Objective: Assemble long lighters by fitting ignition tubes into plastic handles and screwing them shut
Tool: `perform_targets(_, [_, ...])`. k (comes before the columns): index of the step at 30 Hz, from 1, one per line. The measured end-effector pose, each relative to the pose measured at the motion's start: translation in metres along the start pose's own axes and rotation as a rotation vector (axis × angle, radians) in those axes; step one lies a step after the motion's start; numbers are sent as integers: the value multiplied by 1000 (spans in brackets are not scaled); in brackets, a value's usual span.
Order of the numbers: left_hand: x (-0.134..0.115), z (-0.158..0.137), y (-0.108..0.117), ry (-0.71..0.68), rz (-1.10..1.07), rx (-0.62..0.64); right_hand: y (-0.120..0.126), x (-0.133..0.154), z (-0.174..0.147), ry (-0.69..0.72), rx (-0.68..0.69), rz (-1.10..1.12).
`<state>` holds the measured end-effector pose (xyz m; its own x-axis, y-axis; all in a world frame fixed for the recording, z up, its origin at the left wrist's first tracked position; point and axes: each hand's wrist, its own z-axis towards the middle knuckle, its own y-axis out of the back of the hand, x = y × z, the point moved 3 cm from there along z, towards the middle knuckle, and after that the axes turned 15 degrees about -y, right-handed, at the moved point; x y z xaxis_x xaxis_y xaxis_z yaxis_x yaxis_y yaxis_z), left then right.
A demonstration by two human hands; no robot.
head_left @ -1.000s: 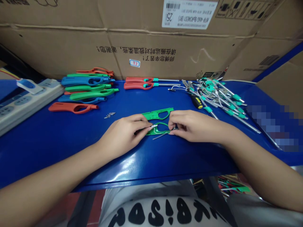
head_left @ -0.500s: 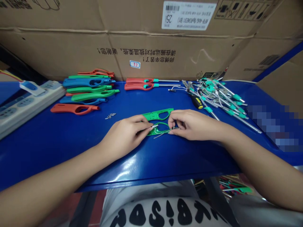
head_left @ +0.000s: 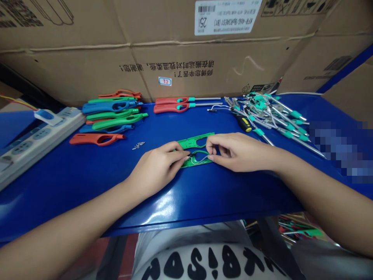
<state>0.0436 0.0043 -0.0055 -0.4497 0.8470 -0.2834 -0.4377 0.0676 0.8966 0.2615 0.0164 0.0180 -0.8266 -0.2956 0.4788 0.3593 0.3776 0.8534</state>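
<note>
Two green lighter shell halves lie in front of me, an upper half (head_left: 188, 144) and a lower half (head_left: 201, 163) with its hollow inside facing up. My left hand (head_left: 163, 165) is closed in a pinch at the lower half's left part, on a small black part with wires (head_left: 192, 154). From the right, my right hand (head_left: 233, 151) pinches a thin grey wire (head_left: 204, 158) over the same half, near the trigger opening. My right fingers partly cover the shells' right ends.
Left stand a power strip (head_left: 40, 134) and a pile of coloured lighter shells (head_left: 113, 116). Small metal screws (head_left: 138, 146) lie near my left hand. Two red lighters (head_left: 171, 107) sit at the back; metal lighter tubes (head_left: 279, 116) and a screwdriver (head_left: 244, 123) lie right. Cardboard (head_left: 175, 54) walls the back.
At my left fingertips a black part now shows where a white piece showed before. The grey wire's free end no longer sticks out below the shell; it now bends across the lower half.
</note>
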Motion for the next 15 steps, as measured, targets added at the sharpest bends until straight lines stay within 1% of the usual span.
perform_targets(5, [0, -1, -1, -13, 19, 30, 0, -1, 0, -40, -75, 10])
perform_targets(7, [-1, -2, 0, 0, 22, 20, 0, -1, 0, -44, -74, 28])
perform_targets(12, [-4, 2, 1, 70, 11, -4, -1, 2, 0, -33, -60, -14])
perform_targets(15, [-3, 4, 1, 138, -52, -34, -2, 3, 0, -28, -62, -25])
